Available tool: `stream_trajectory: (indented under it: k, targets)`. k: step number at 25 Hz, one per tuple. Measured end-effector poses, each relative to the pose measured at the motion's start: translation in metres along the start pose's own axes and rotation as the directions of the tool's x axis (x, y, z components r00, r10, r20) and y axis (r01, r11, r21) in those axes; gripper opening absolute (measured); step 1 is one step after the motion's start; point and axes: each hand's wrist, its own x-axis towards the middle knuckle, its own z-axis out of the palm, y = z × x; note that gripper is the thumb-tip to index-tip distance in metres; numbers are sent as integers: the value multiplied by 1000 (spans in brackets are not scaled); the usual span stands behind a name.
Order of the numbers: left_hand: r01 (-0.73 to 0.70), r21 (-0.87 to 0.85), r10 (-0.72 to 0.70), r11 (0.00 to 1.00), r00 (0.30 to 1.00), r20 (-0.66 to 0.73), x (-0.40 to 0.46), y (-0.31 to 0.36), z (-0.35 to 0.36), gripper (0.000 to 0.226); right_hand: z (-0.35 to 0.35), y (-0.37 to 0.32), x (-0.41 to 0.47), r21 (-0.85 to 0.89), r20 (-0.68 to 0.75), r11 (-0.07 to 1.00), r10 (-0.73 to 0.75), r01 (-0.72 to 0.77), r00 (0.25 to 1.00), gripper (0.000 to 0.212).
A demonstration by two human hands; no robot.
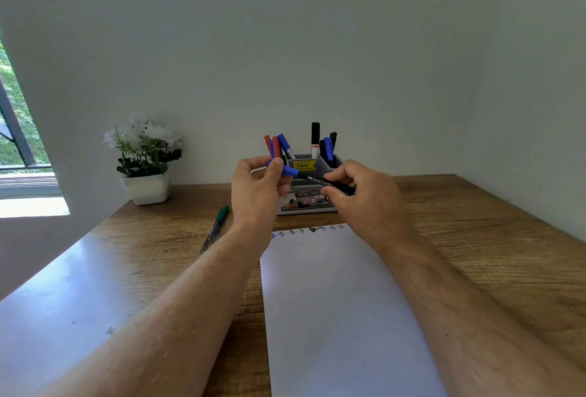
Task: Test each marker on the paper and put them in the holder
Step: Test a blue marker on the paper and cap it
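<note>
A blue-capped marker (312, 179) with a black barrel is held level in the air between both hands, just in front of the holder (312, 188) and above the far edge of the paper (342, 311). The left hand (258, 188) pinches the blue cap end between its thumb and curled fingers (275, 171), while the right hand (364, 193) has its fingers curled round the barrel's other end; whether the cap is seated or partly pulled off is hard to tell from here. The grey holder stands on the wooden surface (475, 238) near the wall, with red, blue and black markers upright in its compartments and a yellow price sticker on it. A row of small marks in several colours runs along the paper's far edge. A green marker (216, 227) lies on the surface to the left of the paper, apart from it. Further left, a white pot of white flowers (146, 158) sits beside a window (16, 130).
</note>
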Motion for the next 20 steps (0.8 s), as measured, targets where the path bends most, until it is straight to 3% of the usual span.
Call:
stream_trajectory:
  k: [3, 10, 14, 17, 20]
  targets:
    - [20, -61, -21, 998, 1000, -8, 1, 2, -1, 16, 2, -2, 0, -13, -4, 999, -46, 46, 999, 13]
    - [9, -76, -8, 997, 1000, 13, -1, 0, 0, 14, 2, -7, -1, 23, 134, 997, 68, -71, 989, 13]
    - [-25, -12, 26, 1000, 995, 99, -6, -2, 3, 42, 8, -12, -4, 17, 194, 996, 85, -90, 977, 16]
    - [-144, 91, 141, 985, 989, 40, -13, -3, 8, 51, 9, -11, -4, -23, 176, 997, 70, -67, 982, 16]
    - [-348, 141, 351, 927, 936, 3, -20, 2, 11, 51, 7, -7, -2, -82, 110, 994, 87, -78, 990, 13]
